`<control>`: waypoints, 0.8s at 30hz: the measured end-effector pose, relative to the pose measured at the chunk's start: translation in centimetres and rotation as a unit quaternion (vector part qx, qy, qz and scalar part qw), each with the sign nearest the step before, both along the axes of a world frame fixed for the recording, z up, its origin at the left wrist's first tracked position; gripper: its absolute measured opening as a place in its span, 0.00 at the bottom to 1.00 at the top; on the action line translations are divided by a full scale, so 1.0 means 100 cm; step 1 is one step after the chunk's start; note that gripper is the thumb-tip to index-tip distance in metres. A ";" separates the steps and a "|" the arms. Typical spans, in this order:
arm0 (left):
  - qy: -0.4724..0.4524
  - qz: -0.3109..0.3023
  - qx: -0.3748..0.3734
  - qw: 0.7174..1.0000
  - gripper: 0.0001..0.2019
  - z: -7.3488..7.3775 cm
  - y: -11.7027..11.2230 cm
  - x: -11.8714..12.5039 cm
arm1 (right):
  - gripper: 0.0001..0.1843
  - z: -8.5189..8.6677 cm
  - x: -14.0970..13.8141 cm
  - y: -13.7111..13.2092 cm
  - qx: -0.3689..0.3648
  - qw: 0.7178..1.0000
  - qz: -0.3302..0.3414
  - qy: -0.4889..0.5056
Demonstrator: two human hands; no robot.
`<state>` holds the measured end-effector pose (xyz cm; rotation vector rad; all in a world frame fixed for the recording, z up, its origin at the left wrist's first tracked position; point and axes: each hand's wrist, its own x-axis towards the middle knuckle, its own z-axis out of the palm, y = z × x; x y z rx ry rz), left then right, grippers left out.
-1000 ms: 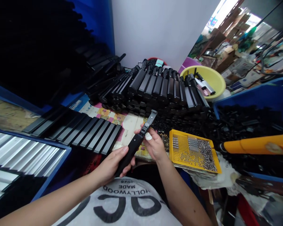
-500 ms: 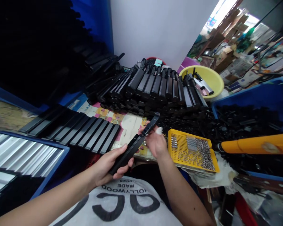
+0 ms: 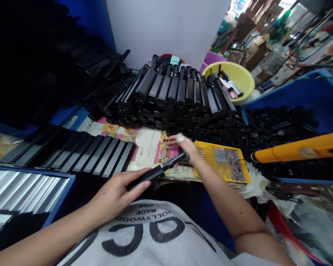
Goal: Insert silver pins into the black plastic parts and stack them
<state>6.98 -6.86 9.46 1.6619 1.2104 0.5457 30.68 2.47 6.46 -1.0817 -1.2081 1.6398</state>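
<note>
A long black bar [image 3: 151, 174] with a narrower arm at its far end is wrapped in my left hand [image 3: 124, 186]. The bar tilts up to the right, and its arm [image 3: 174, 161] reaches under my right hand [image 3: 186, 147]. That right hand hovers over the table with fingers stretched out to the left, a white wrap on one finger. Small shiny metal pieces [image 3: 164, 156] lie on the table just below its fingertips. Whether the right palm touches the end of the arm is hard to make out.
Similar black bars [image 3: 166, 88] are stacked at the back. Flat black profiles [image 3: 108, 155] lie in a row at left, beside a crate of silver profiles [image 3: 27, 188]. A yellow tray [image 3: 224, 164] of small metal parts and a yellow basin [image 3: 245, 79] stand at right, near a yellow bar [image 3: 299, 147].
My right hand has left the bar's arm and moved up over the small metal pieces. The left hand has turned its back upward while keeping the bar. My view has shifted slightly right.
</note>
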 end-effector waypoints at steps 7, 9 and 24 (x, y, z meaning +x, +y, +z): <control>-0.033 0.007 0.002 0.999 0.20 -0.010 0.000 0.019 | 0.25 -0.007 -0.012 -0.008 -0.062 0.997 -0.002 0.040; -0.047 -0.002 -0.024 0.999 0.19 -0.009 0.001 0.019 | 0.25 -0.002 -0.011 -0.010 -0.082 0.995 0.008 0.047; -0.006 -0.106 0.048 0.993 0.23 -0.001 0.009 0.017 | 0.29 0.019 -0.002 -0.013 -0.034 0.992 0.046 0.116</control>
